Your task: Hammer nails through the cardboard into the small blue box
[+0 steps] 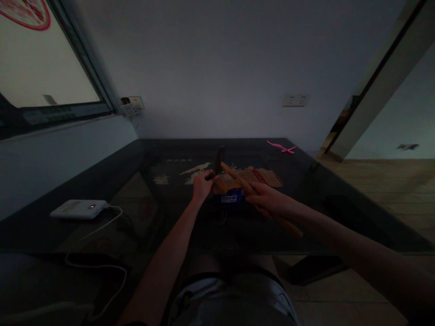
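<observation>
My right hand (267, 199) is wrapped round the wooden handle of a hammer (236, 175). The hammer's dark head is at the far end of the handle, just beyond my left hand. My left hand (203, 184) is closed in a pinch at the left edge of a brown printed piece of cardboard (268, 177). Something small and dark shows at its fingertips, too dim to name. Under the near side of the cardboard is a blue packet or box (229, 198) with a white label. A few thin, light strips (223, 217) show on the table in front of it.
The dark glossy table (163, 235) reaches to the wall. A white power bank (79, 209) with a white cable (105, 222) lies at the left. A pink ribbon (282, 147) lies at the back right. Wall sockets (295, 100) are above the table, and a window is at the left.
</observation>
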`<state>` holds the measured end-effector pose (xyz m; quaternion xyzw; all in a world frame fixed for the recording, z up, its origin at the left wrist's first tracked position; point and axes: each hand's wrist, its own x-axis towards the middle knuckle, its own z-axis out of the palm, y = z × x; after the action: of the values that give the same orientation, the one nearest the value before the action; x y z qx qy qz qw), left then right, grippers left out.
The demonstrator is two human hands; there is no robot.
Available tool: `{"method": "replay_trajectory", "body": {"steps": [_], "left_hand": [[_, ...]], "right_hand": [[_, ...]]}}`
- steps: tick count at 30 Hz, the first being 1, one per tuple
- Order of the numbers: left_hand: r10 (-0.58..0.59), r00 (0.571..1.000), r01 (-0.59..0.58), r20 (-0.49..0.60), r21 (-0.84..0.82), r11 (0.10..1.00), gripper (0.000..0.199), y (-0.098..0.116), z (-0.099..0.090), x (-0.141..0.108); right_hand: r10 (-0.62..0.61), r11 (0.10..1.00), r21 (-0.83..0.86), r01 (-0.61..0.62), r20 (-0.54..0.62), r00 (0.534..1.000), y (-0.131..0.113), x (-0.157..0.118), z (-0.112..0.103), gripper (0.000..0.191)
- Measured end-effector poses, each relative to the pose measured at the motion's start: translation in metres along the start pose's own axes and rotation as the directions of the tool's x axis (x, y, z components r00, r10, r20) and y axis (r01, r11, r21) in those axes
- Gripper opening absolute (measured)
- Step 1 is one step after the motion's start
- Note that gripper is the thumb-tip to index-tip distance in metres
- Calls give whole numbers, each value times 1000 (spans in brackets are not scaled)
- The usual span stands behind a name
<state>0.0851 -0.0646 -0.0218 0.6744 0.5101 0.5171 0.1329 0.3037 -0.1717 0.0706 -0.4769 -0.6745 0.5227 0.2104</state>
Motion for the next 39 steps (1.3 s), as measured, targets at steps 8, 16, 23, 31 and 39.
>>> {"method": "replay_trajectory", "body": {"steps": [8, 16, 23, 31, 39], "left_hand": [[-12, 1000, 12, -10, 12, 1000, 8, 1, 0, -1], [3, 1000, -3, 10, 30, 1000, 8, 0, -1, -1], [1, 1000, -1, 5, 36, 999, 8, 0, -2, -1], [-1, 1000, 2, 23, -60, 998, 13, 4, -1, -3], [56, 998, -55, 6, -84, 995, 41, 16, -17, -5]], "right_hand": [[4, 1000, -15, -4, -6, 1000, -3, -2, 2, 10], [-11, 1000, 26, 12, -14, 1000, 1, -1, 1, 14], [-5, 998, 57, 6, -3, 1000, 11, 3, 5, 12], [-110, 935, 326, 138, -101, 989, 41, -14, 8, 24], [-172, 762, 583, 284, -241, 955, 92, -28, 29, 23]]}}
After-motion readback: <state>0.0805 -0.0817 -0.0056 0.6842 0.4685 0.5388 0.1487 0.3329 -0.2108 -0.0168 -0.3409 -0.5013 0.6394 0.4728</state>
